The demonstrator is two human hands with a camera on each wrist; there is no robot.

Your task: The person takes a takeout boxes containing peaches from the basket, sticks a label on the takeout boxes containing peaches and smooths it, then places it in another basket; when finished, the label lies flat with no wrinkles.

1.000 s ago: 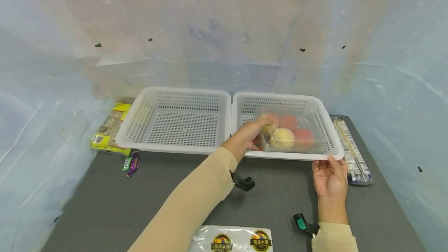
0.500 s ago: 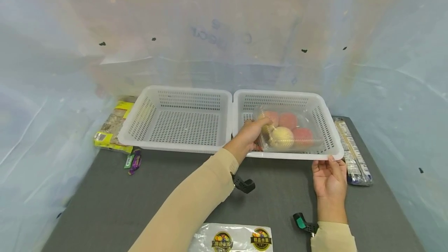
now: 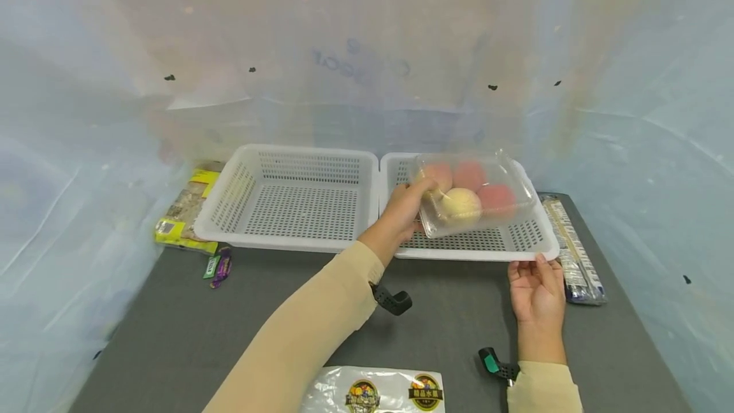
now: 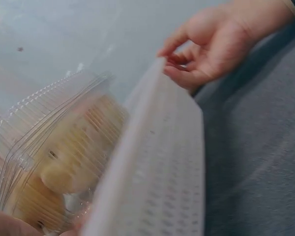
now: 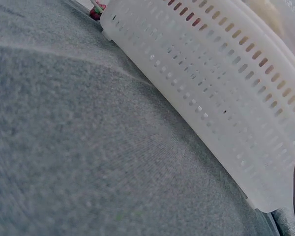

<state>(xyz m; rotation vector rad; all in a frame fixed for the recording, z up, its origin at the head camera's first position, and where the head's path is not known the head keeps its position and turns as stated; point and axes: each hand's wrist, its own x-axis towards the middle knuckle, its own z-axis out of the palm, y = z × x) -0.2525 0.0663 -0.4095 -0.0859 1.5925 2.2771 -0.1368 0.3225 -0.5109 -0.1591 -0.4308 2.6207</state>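
my left hand grips the left end of a clear plastic box of fruit, with the thumb on top and the fingers curled under it, and the box is in the air, tilted, above the right white basket. it does not touch the basket floor. inside the box i see some pink fruits and one pale yellow fruit; the left wrist view shows the ribbed lid very close and blurred. my right hand rests at the near right corner of the same basket, with relaxed and nearly straight fingers that touch the rim; it does not close around anything. the left white basket stands just beside, with nothing inside that i can see. i judge that the step in hand is the carrying of the box over the basket, while the other hand steadies the basket on the grey table. the next move, i think, needs a firm grip, because the box is held only at one end and it can tip or open. near the left basket lie a yellow packet and small candies, on the right a long packet, and in front a printed bag.
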